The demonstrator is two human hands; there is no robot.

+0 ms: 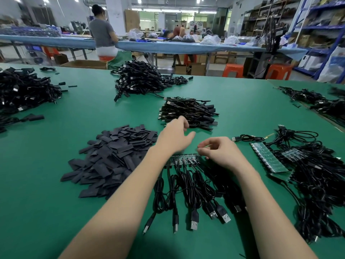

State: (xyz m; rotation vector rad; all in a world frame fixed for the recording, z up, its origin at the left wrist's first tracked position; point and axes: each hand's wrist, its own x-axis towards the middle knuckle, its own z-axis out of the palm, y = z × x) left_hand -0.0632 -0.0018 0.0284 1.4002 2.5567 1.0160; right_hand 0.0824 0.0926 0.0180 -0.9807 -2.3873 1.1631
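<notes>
Left hand (175,137): hovering at the near edge of one cable pile (188,113), fingers loosely bent, thumb apart.
Right hand (218,152): bringing thumb and forefinger together; I cannot tell whether they are pinching anything.
Board strip (183,160): one, lying under both hands, six USB plugs (194,221) trailing nearer.
Spare boards (268,159): two, lying right.
Sleeve heap (112,157): one, lying left.
Surface: green mat (56,202) covering the table.
Room: workshop; one person standing (102,28) at a bench.

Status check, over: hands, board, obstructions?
Left hand loose at edge of the cable pile, holding nothing. Right hand curled at right end of the board strip, grip unclear. Sleeve pile left of board.
</notes>
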